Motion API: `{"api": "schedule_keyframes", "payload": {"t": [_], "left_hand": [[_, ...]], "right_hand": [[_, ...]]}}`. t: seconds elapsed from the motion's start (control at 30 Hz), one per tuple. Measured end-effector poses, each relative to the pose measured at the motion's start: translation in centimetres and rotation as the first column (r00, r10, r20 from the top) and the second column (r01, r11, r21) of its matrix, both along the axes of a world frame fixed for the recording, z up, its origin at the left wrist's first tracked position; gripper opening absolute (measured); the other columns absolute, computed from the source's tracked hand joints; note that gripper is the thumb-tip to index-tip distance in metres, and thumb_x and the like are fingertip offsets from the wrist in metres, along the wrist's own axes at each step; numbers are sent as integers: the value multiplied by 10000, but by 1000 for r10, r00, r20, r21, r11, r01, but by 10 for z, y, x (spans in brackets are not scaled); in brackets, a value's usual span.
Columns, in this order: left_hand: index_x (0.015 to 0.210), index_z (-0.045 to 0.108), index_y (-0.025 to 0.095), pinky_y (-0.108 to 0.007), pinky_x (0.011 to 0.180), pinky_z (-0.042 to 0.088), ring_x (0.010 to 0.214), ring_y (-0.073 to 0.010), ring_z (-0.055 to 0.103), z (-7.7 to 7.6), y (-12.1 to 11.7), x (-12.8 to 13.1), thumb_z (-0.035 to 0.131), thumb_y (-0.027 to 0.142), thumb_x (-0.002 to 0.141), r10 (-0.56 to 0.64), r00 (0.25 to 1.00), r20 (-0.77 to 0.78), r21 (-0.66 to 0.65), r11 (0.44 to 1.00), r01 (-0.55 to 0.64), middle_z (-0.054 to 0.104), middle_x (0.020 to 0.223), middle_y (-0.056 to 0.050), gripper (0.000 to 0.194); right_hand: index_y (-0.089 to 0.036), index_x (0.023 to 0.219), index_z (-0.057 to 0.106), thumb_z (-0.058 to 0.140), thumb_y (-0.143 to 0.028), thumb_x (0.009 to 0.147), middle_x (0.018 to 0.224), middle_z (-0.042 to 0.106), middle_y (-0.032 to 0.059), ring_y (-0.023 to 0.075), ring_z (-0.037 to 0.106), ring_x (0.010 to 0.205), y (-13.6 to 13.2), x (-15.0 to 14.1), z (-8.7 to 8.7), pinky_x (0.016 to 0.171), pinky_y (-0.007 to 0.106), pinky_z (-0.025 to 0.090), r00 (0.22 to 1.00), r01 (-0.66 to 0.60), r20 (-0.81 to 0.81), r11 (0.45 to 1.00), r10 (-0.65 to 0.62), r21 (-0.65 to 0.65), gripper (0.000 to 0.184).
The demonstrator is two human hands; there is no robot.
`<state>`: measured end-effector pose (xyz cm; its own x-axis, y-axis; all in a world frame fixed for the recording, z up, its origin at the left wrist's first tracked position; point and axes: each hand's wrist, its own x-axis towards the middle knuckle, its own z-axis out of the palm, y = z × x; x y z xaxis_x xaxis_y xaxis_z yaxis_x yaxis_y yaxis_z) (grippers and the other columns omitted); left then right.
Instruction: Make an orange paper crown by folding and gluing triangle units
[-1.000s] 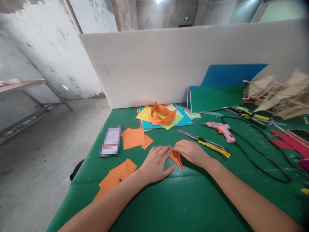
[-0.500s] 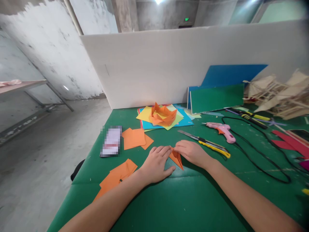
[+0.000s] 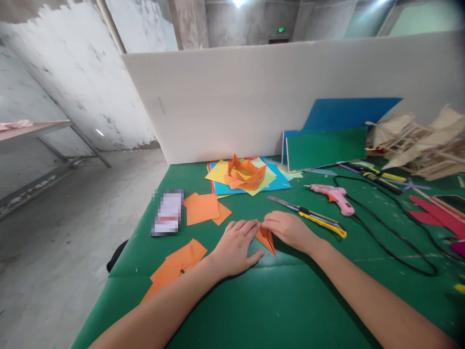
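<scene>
A small folded piece of orange paper [image 3: 266, 238] lies on the green table between my two hands, its pointed end towards me. My left hand [image 3: 237, 247] rests on the tabletop with thumb spread away, its fingertips touching the upper left of the paper. From the other side, my right hand [image 3: 288, 230] pinches the paper's upper edge with curled fingers. The fingertips of both hands nearly meet there and hide the top of the fold. Just beyond my right hand lies a yellow utility knife [image 3: 321, 220] with its blade out.
Orange paper squares [image 3: 202, 208] and folded orange pieces [image 3: 178, 264] lie on the left, near a phone [image 3: 167, 212]. An orange paper ring [image 3: 250, 182] sits on coloured sheets at the back. To the right are a pink glue gun [image 3: 336, 196], its black cord and pliers [image 3: 381, 180].
</scene>
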<state>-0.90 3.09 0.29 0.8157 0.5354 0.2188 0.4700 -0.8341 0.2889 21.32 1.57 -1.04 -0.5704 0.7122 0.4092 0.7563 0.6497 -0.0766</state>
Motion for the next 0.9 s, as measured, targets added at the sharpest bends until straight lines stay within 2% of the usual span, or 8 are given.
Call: {"api": "schedule_keyframes", "payload": {"t": [0.2, 0.37, 0.63, 0.9], "left_hand": [[1360, 416, 205, -449, 1051, 311, 1236, -268, 424, 1, 0, 0, 481, 479, 871, 0, 1000, -3, -6, 1000, 0, 470, 1385, -79, 565], [1341, 438, 192, -442, 1049, 314, 1233, -265, 427, 3, 0, 0, 489, 480, 868, -1, 1000, -7, 0, 1000, 1, 481, 1374, -79, 556], [1322, 457, 177, -447, 1046, 312, 1219, -270, 432, 3, -1, 1, 496, 479, 865, 2, 1000, -17, 9, 1000, -2, 475, 1374, -88, 549], [1292, 481, 207, -449, 1029, 325, 1220, -279, 430, 4, -1, 0, 503, 462, 864, -1, 1000, -17, 4, 1000, 1, 474, 1365, -93, 499]], "right_hand": [[-171, 965, 674, 378, -178, 955, 909, 651, 89, 192, 571, 841, 0, 2, 2, 732, 320, 479, 1000, -5, -4, 998, 5, -65, 297], [-190, 1022, 674, 431, -175, 936, 983, 647, 77, 189, 569, 920, -1, 6, 7, 801, 330, 485, 991, -24, -135, 986, 1, -164, 258], [-197, 1144, 646, 340, -15, 851, 1000, 634, 98, 205, 558, 944, 0, 4, 4, 811, 378, 501, 991, -26, -133, 986, 4, -168, 460], [-182, 944, 727, 347, 8, 803, 919, 662, 86, 199, 586, 892, 1, 11, 6, 796, 363, 506, 988, 1, -150, 985, -27, -171, 448]]}}
